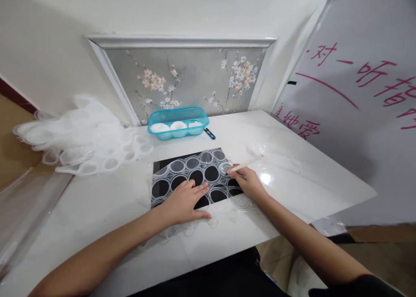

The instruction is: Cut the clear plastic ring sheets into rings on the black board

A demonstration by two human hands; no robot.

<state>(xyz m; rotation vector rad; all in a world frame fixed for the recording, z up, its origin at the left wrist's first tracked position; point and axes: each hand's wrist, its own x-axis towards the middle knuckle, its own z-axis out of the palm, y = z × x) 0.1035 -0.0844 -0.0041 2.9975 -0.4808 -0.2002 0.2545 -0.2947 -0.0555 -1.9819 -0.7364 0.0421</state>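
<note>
Black mat (208,174) under clear ringed sheet (182,167); turquoise basket (177,115); grey floral panel (188,78); white table (292,175)

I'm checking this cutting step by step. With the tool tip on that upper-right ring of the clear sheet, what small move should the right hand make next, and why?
Probably draw the tool around the ring under its tip. The right hand holds it pen-like with the tip on that ring's edge, while the left hand lies flat on the clear sheet over the black mat, pinning it.
</note>
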